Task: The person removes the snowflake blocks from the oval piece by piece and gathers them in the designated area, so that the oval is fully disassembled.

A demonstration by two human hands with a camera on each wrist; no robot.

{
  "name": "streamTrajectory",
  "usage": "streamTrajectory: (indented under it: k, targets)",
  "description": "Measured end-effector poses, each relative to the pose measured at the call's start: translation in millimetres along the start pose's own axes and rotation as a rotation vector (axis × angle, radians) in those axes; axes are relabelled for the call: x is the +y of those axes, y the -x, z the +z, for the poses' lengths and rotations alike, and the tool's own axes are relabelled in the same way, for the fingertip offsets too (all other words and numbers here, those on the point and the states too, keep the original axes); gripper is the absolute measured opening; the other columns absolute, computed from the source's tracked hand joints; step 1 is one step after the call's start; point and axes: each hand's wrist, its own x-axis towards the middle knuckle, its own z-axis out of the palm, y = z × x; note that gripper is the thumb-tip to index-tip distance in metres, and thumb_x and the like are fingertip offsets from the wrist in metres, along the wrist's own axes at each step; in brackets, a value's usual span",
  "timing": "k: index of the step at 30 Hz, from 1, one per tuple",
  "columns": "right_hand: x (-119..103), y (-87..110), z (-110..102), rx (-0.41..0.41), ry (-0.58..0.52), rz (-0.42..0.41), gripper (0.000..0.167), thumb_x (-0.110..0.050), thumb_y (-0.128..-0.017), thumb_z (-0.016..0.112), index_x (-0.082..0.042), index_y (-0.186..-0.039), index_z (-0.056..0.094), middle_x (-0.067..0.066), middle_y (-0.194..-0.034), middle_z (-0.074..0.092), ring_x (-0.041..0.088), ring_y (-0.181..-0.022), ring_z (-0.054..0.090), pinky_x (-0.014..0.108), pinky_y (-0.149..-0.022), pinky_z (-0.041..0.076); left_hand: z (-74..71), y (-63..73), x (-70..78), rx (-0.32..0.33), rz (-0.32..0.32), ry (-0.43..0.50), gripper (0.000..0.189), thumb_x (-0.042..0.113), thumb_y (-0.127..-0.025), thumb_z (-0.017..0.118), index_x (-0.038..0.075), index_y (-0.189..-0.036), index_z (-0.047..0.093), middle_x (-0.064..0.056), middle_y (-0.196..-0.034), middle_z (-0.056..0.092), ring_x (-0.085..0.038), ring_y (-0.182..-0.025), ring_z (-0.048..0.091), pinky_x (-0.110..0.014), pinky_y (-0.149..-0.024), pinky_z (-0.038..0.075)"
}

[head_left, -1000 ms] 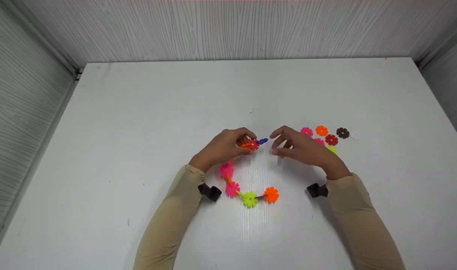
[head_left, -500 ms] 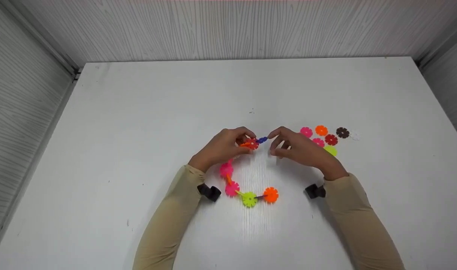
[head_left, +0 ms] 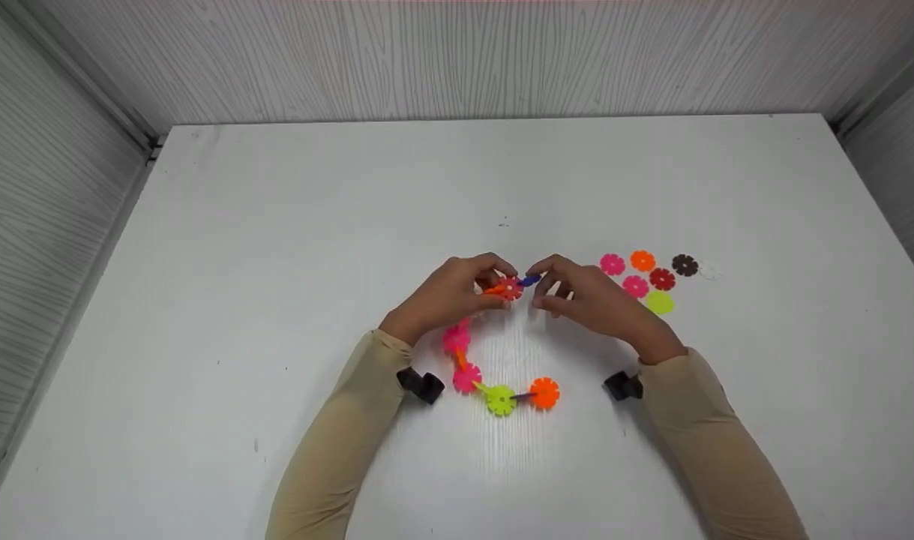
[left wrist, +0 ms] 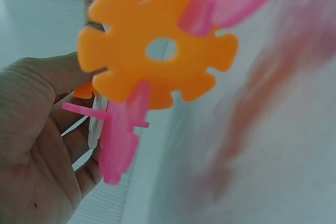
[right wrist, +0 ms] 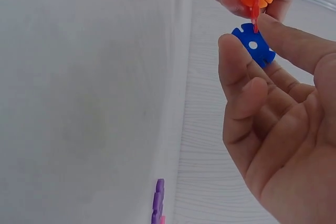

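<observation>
In the head view a chain of slotted plastic flower discs curves over the white table. My left hand (head_left: 449,292) pinches its upper part, near an orange disc and a red disc (head_left: 510,288). A blue disc (head_left: 531,280) is joined to the red one at the chain's end. My right hand (head_left: 591,296) is just right of the blue disc, its fingers loosely bent; the index fingertip seems to touch that disc, the thumb apart. Lower links include a pink disc (head_left: 467,378), a yellow-green disc (head_left: 501,400) and an orange end disc (head_left: 545,393). The left wrist view shows another orange disc (left wrist: 126,35) close up.
Several loose discs lie right of my right hand, among them a dark brown disc (head_left: 684,265), a dark red disc (head_left: 662,280) and a pale, nearly clear disc (head_left: 710,269). Grey wood-grain panels (head_left: 457,60) stand behind the table and along both sides.
My right hand has moved left, closing the gap to the blue disc. The left hand keeps its grip on the chain and has barely moved.
</observation>
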Motion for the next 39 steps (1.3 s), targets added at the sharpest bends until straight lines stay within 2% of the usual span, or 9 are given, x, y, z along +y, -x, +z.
streamTrajectory:
  k: [12, 18, 21, 24, 28, 30, 34, 39]
  targets:
    - [0.1, -1.6, 0.0, 0.089, 0.001, -0.019, 0.02, -0.013, -0.096, 0.058, -0.01, -0.115, 0.063, 0.009, -0.092, 0.07, 0.017, -0.074, 0.061, 0.024, -0.072, 0.05, 0.7, -0.6, -1.4, -0.018, 0.021, 0.017, 0.038, 0.022, -0.086, 0.073, 0.015, -0.122, 0.061, -0.004, -0.102, 0.069, -0.016, -0.093, 0.059, -0.028, -0.086, 0.05]
    - [-1.5, 0.5, 0.0, 0.147, 0.072, -0.053, 0.015, -0.011, -0.095, 0.059, -0.009, -0.108, 0.066, 0.008, -0.086, 0.07, 0.017, -0.071, 0.059, 0.024, -0.068, 0.049, 1.0, 0.1, -0.4, -0.019, 0.053, 0.005, 0.039, 0.022, -0.086, 0.073, 0.014, -0.121, 0.061, -0.005, -0.099, 0.069, -0.017, -0.091, 0.058, -0.027, -0.081, 0.048]
    - [0.2, 2.8, -4.9, 0.213, 0.148, -0.069, 0.014, -0.011, -0.096, 0.058, -0.009, -0.108, 0.066, 0.008, -0.084, 0.07, 0.017, -0.07, 0.06, 0.024, -0.065, 0.048, -1.3, 1.6, -1.1, -0.014, 0.061, -0.011, 0.038, 0.022, -0.086, 0.074, 0.015, -0.121, 0.061, -0.006, -0.099, 0.068, -0.017, -0.091, 0.057, -0.027, -0.08, 0.047]
    - [9.3, 8.7, -19.5, 0.326, 0.16, -0.069, 0.015, -0.009, -0.098, 0.054, -0.006, -0.109, 0.064, 0.01, -0.085, 0.071, 0.018, -0.071, 0.062, 0.021, -0.062, 0.046, -6.8, 4.9, -4.8, 0.013, 0.039, -0.002, 0.037, 0.021, -0.086, 0.072, 0.016, -0.121, 0.061, -0.006, -0.102, 0.068, -0.018, -0.093, 0.058, -0.027, -0.08, 0.047]
    - [25.3, 20.6, -45.2, 0.457, 0.086, -0.023, 0.016, -0.013, -0.099, 0.052, -0.005, -0.111, 0.061, 0.014, -0.089, 0.07, 0.023, -0.072, 0.061, 0.015, -0.058, 0.043, -13.9, 9.1, -13.0, 0.073, -0.001, 0.038, 0.035, 0.018, -0.087, 0.072, 0.015, -0.121, 0.061, -0.006, -0.102, 0.068, -0.018, -0.092, 0.057, -0.025, -0.075, 0.047]
    - [30.2, 25.1, -54.4, 0.465, 0.05, 0.02, 0.019, -0.018, -0.099, 0.053, -0.007, -0.112, 0.06, 0.015, -0.094, 0.068, 0.025, -0.074, 0.06, 0.016, -0.055, 0.043, -15.2, 9.9, -15.2, 0.081, -0.011, 0.052, 0.035, 0.017, -0.087, 0.072, 0.015, -0.12, 0.062, -0.006, -0.101, 0.068, -0.019, -0.091, 0.057, -0.024, -0.074, 0.047]
    - [37.4, 29.2, -64.2, 0.447, 0.019, 0.113, 0.023, -0.024, -0.099, 0.052, -0.01, -0.116, 0.06, 0.014, -0.103, 0.067, 0.023, -0.081, 0.062, 0.02, -0.056, 0.047, -14.1, 9.1, -15.0, 0.056, -0.013, 0.064, 0.036, 0.019, -0.087, 0.072, 0.015, -0.121, 0.061, -0.006, -0.103, 0.068, -0.018, -0.091, 0.057, -0.023, -0.074, 0.047]
    - [44.7, 32.9, -70.1, 0.453, 0.004, 0.209, 0.023, -0.022, -0.1, 0.051, -0.011, -0.117, 0.061, 0.015, -0.104, 0.068, 0.019, -0.082, 0.064, 0.021, -0.064, 0.051, -12.9, 7.5, -13.1, 0.041, -0.024, 0.065, 0.036, 0.019, -0.086, 0.073, 0.014, -0.12, 0.062, -0.006, -0.103, 0.068, -0.018, -0.092, 0.058, -0.023, -0.075, 0.047]
